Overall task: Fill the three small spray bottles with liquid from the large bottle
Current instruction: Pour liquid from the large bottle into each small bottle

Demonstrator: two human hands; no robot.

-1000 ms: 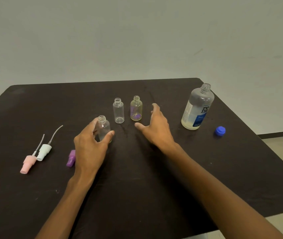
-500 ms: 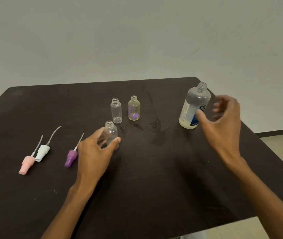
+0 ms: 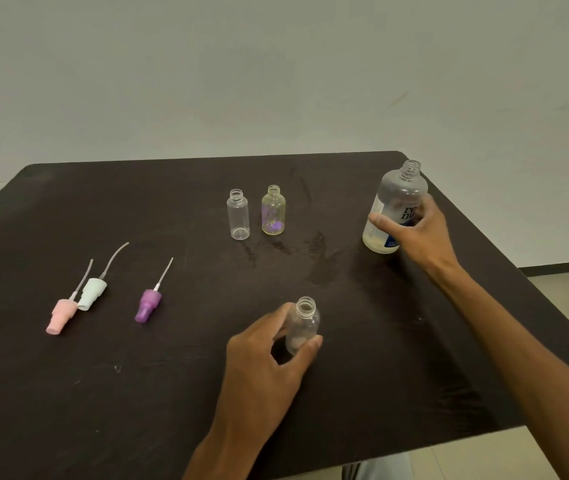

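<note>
My left hand (image 3: 269, 355) grips a small clear bottle (image 3: 302, 323), upright and uncapped, near the middle of the dark table (image 3: 103, 393). Over at the right, my right hand (image 3: 418, 233) wraps around the large bottle (image 3: 397, 199), which is open, stands on the table and holds a little pale liquid at its base. Two more small open bottles stand further back: a clear one (image 3: 238, 214) and a yellowish one with purple marks (image 3: 273, 210).
Three spray heads with dip tubes lie at the left: pink (image 3: 60, 315), pale green (image 3: 92, 293) and purple (image 3: 148, 304). Wet smears (image 3: 314, 244) mark the cloth in front of the two back bottles. The table's right edge runs close behind the large bottle.
My left hand has pulled the small clear bottle toward me. My right hand swung from the table's middle to the right and closed around the large bottle. The blue cap is hidden now.
</note>
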